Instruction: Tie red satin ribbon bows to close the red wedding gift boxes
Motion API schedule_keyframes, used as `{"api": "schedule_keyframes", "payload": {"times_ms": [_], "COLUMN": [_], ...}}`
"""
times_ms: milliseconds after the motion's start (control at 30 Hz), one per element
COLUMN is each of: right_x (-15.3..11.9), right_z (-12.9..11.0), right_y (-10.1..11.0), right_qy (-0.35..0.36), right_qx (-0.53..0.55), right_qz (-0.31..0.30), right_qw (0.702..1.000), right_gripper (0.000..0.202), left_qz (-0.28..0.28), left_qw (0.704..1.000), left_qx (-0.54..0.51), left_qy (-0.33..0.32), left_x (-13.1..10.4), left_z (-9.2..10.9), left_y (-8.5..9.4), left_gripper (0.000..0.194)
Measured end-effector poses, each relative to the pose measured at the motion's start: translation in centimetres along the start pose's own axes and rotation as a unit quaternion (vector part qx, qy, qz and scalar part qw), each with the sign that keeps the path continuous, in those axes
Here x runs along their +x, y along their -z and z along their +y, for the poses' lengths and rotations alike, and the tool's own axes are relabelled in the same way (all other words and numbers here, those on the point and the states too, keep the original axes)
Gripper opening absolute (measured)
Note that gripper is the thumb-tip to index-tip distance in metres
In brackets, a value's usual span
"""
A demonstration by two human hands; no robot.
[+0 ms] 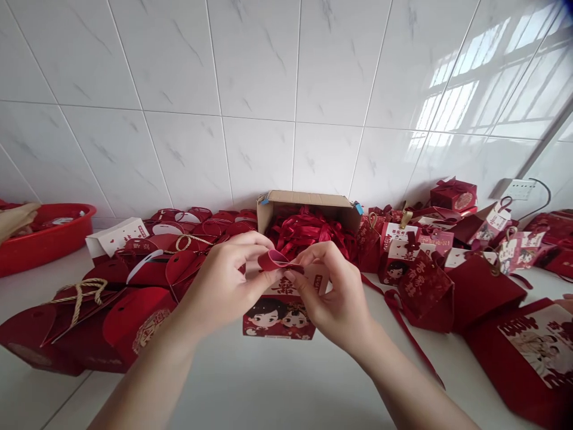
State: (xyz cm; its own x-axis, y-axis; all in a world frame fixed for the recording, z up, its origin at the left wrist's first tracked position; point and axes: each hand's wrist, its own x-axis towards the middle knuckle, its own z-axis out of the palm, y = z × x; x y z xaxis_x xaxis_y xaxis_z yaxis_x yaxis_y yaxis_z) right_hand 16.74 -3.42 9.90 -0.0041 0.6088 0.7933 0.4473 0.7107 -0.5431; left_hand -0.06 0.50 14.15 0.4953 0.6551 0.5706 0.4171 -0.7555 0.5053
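A red and white gift box (280, 325) with two cartoon figures on its front stands upright before me. Over its top, a loop of dark red ribbon (271, 260) is pinched between my fingertips. My left hand (226, 283) grips the loop from the left, thumb and fingers pressed together. From the other side my right hand (333, 289) pinches the ribbon close to the left thumb. Both hands partly cover the box top, so how the ribbon passes there is hidden. A long ribbon strip (409, 334) lies on the counter to the right.
A cardboard carton (308, 198) full of red ribbons stands behind the box. Red boxes (129, 322) with gold cords crowd the left; more boxes (474, 292) fill the right. Another person's hand (18, 218) is over a red basin (58, 239) at far left.
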Motion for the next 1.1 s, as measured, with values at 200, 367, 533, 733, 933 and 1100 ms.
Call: {"api": "schedule_keyframes", "payload": {"times_ms": [200,367,533,733,933,1100], "right_x": [0.1,0.7,1.8,2.1,4.0,7.5], "right_z": [0.2,-0.1,-0.2,1.1,5.4,10.2], "right_y": [0.0,1.4,4.3,5.7,11.2,18.2], "right_qy": [-0.032,-0.070,-0.097,-0.237,-0.349,-0.278], "right_qx": [0.054,0.127,-0.043,-0.003,-0.054,-0.054], "right_qz": [0.007,-0.047,-0.178,-0.246,0.140,0.331], "right_qw": [0.998,0.988,0.978,0.940,0.925,0.900], "right_gripper": [0.024,0.022,0.018,0.034,0.031,0.010], "left_qz": [0.005,0.006,0.016,0.061,0.128,0.146], "left_qw": [1.000,1.000,0.998,0.990,0.987,0.985], "left_qx": [0.001,0.020,0.057,0.125,0.089,0.088], "left_qy": [-0.002,0.000,-0.010,-0.032,0.025,0.010], "left_x": [0.1,0.0,-0.4,-0.4,-0.3,-0.6], "left_z": [-0.8,-0.4,0.2,-0.2,0.0,0.3], "left_y": [-0.3,0.0,0.3,0.0,1.6,2.4], "left_gripper": [0.006,0.009,0.013,0.031,0.034,0.031]}}
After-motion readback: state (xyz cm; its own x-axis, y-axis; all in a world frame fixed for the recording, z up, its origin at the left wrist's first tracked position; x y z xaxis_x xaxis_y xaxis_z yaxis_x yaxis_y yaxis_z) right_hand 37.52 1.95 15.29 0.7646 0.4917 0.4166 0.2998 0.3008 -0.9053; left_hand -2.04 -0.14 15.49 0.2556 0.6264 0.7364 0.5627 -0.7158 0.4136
